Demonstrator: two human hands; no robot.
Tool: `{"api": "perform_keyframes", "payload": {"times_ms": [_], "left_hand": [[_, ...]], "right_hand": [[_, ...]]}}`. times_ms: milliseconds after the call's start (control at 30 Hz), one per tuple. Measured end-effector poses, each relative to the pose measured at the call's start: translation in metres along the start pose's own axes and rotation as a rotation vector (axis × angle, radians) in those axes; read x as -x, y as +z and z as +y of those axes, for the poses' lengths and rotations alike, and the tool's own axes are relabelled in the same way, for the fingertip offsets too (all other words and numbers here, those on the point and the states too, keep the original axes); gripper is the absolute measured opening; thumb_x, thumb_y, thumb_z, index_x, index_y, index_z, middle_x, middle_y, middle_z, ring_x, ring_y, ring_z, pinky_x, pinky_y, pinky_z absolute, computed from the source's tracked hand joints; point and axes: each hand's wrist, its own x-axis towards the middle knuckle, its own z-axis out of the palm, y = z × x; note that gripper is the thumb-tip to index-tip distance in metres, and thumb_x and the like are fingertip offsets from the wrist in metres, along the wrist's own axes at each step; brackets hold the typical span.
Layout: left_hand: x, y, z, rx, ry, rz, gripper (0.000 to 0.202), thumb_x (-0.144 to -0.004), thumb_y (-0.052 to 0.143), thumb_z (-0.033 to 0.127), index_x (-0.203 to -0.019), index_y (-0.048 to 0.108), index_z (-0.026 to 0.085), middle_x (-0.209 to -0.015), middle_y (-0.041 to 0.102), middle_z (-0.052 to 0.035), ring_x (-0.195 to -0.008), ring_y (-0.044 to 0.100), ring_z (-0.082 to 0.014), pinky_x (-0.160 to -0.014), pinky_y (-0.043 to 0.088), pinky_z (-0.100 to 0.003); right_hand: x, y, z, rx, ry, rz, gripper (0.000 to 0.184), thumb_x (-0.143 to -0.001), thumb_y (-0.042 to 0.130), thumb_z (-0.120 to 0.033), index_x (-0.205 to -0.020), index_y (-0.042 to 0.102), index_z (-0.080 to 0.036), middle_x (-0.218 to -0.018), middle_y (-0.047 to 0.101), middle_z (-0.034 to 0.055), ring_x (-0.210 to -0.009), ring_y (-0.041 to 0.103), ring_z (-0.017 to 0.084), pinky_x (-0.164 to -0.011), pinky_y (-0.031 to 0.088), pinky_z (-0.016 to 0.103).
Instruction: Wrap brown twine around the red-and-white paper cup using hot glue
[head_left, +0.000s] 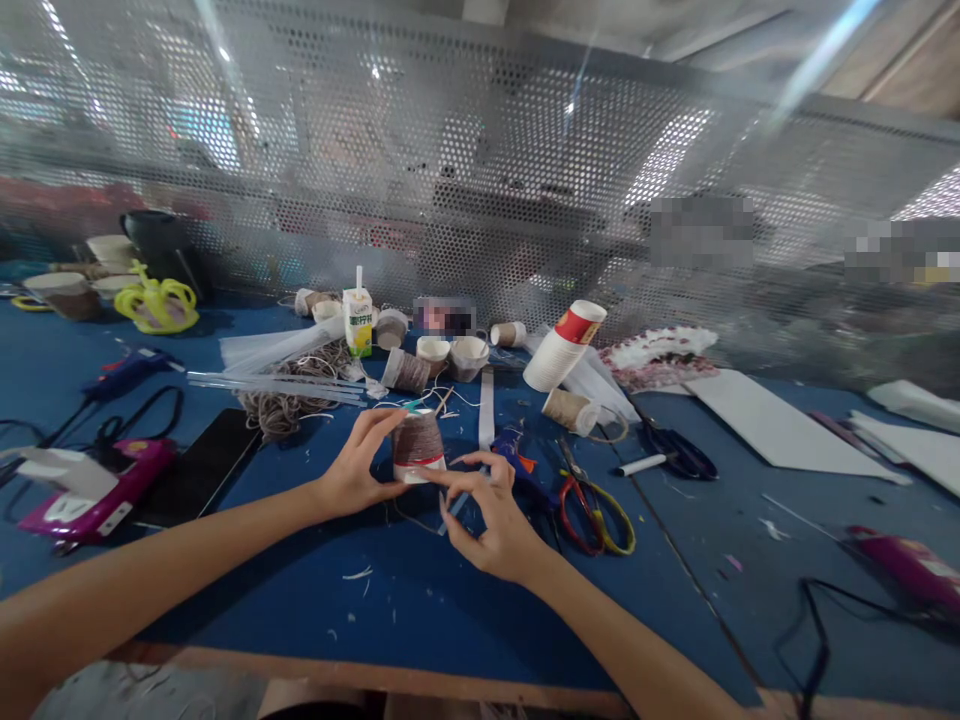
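A paper cup [420, 445], wound with brown yarn over most of its side, sits upside down in my left hand [352, 468]. A red line and a white band show near its lower rim. My left thumb and fingers close around the cup's left side and top. On the right, my right hand [487, 515] reaches in with its fingers apart, the index fingertip touching the white band. A thin strand of yarn [412, 518] loops below the cup, close to my right thumb; whether the thumb touches it I cannot tell. Something small and teal [412, 406] shows at the cup's top.
Scissors [592, 515] and a blue glue gun [525, 470] lie right of my hands. Behind are yarn-wrapped cups [406, 371], a yarn heap [289, 395], a drink carton [358, 320] and stacked paper cups [559, 355]. A phone [202, 470] lies left. A perforated metal screen [360, 150] borders the back.
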Motion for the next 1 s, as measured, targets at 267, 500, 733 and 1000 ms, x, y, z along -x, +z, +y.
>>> {"api": "perform_keyframes", "payload": {"times_ms": [267, 500, 733, 1000], "left_hand": [[-0.001, -0.001, -0.001, -0.031, -0.009, 0.056, 0.084, -0.072, 0.073, 0.023, -0.143, 0.029, 0.028, -0.128, 0.046, -0.0123, -0.119, 0.049, -0.0313, -0.099, 0.05, -0.052], [0.001, 0.0, -0.003, 0.04, -0.005, 0.057, 0.084, -0.075, 0.072, 0.024, -0.144, 0.025, 0.031, -0.129, 0.041, -0.0115, -0.123, 0.047, -0.0296, -0.096, 0.054, -0.047], [0.001, 0.002, 0.002, 0.101, 0.143, -0.029, 0.085, -0.078, 0.068, 0.016, -0.146, 0.018, 0.031, -0.129, 0.04, -0.0134, -0.129, 0.044, -0.0325, -0.103, 0.048, -0.054], [-0.001, -0.002, 0.003, 0.223, 0.097, -0.164, 0.088, -0.075, 0.073, 0.026, -0.146, 0.02, 0.029, -0.13, 0.039, -0.0132, -0.126, 0.045, -0.0314, -0.102, 0.05, -0.05]], "right_hand": [[-0.001, -0.002, 0.003, 0.005, 0.08, 0.173, 0.023, -0.079, 0.051, -0.009, -0.095, 0.046, -0.025, -0.098, 0.07, 0.0045, -0.097, 0.05, 0.027, -0.085, 0.039, 0.045], [0.002, -0.001, 0.02, -0.198, 0.183, 0.449, 0.028, -0.081, 0.051, -0.013, -0.105, 0.041, -0.024, -0.096, 0.052, 0.0063, -0.086, 0.056, 0.021, -0.078, 0.048, 0.041], [-0.001, -0.005, 0.014, -0.078, -0.047, 0.049, 0.089, -0.075, 0.061, -0.02, -0.147, 0.009, -0.017, -0.151, 0.025, 0.0194, -0.14, 0.025, 0.036, -0.111, 0.028, 0.057], [0.002, 0.003, 0.019, -0.007, -0.065, 0.05, 0.09, -0.078, 0.061, -0.015, -0.151, 0.008, -0.022, -0.151, 0.032, 0.0145, -0.136, 0.033, 0.032, -0.108, 0.035, 0.052]]}}
